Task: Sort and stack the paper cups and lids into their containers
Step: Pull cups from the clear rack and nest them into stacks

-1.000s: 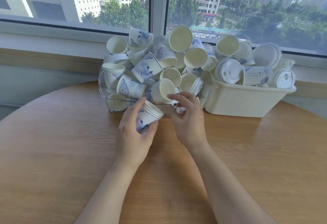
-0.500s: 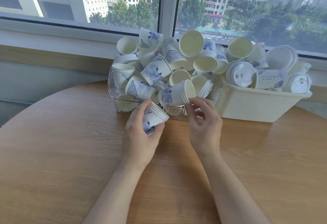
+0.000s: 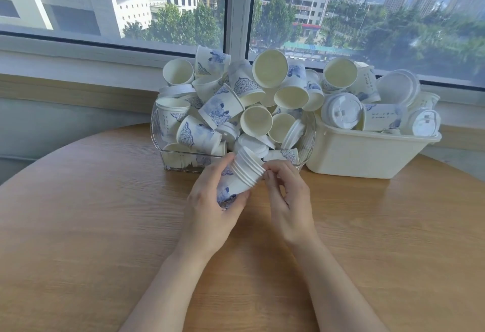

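My left hand (image 3: 210,205) grips the nested stack of paper cups (image 3: 240,180) above the surface near its far edge, long axis tilted, rims toward my right hand (image 3: 286,197), whose curled fingertips (image 3: 267,174) touch the top rim.

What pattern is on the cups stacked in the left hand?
Blue floral print on white, on the stacked cups; head view.

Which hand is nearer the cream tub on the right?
Right. The right hand is just in front and left of the cream tub, fingertips at the cup stack rims. The left hand grips that stack farther left.
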The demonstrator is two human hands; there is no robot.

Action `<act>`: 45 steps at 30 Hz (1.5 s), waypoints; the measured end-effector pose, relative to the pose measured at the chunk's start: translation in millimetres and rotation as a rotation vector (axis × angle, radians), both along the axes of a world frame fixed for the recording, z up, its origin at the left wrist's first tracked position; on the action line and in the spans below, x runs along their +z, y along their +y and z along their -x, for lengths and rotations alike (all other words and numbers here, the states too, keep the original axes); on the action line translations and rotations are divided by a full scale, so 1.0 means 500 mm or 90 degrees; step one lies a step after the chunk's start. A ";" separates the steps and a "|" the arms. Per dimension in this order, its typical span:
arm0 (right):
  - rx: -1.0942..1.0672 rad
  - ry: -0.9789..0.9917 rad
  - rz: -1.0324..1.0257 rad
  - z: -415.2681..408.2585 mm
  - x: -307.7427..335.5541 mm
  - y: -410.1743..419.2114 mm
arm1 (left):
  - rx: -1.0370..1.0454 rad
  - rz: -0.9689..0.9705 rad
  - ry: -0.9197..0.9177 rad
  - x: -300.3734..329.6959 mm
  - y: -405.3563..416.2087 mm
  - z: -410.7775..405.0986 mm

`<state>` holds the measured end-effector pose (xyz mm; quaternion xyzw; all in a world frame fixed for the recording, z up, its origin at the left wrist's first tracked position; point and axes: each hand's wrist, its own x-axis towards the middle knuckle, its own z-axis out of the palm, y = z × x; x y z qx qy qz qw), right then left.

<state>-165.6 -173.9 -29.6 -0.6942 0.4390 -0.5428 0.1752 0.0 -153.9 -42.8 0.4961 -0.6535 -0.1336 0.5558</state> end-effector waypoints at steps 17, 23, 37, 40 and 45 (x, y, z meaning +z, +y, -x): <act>0.061 0.059 -0.023 -0.017 0.019 0.023 | 0.019 0.054 -0.011 -0.006 -0.006 -0.007; -0.019 0.063 0.008 -0.027 0.062 -0.004 | 0.037 0.039 0.012 0.001 -0.007 -0.008; -0.192 0.440 0.123 -0.004 0.244 -0.169 | -0.009 0.006 0.047 0.003 -0.005 0.000; -0.210 0.449 0.108 -0.007 0.243 -0.177 | -0.011 0.009 0.048 0.004 -0.007 -0.001; -0.245 0.482 0.118 -0.002 0.240 -0.184 | -0.014 0.003 0.052 0.004 -0.008 0.000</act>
